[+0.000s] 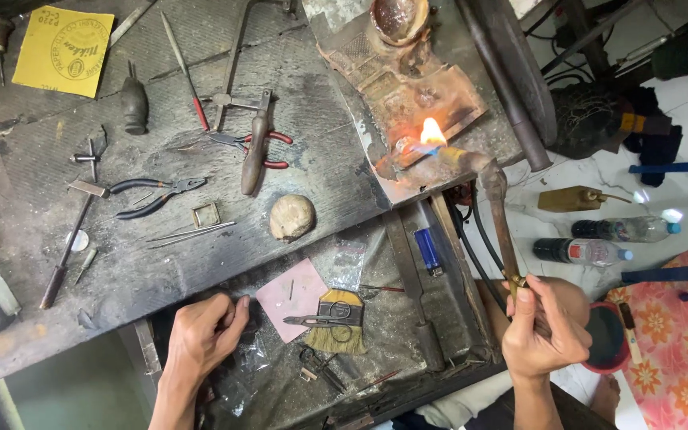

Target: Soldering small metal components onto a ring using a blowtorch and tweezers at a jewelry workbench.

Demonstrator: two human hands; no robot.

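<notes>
While the right hand (545, 328) grips a lit torch (497, 207), the left hand (205, 334) pinches clear plastic bags (250, 354).

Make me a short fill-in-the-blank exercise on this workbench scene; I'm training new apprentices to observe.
1. The right hand holds a torch whose tip shows a lit ____.
2. The left hand rests beside a ____ square of paper.
3. The lighter in the tray is ____.

Missing words: flame; pink; blue
</notes>
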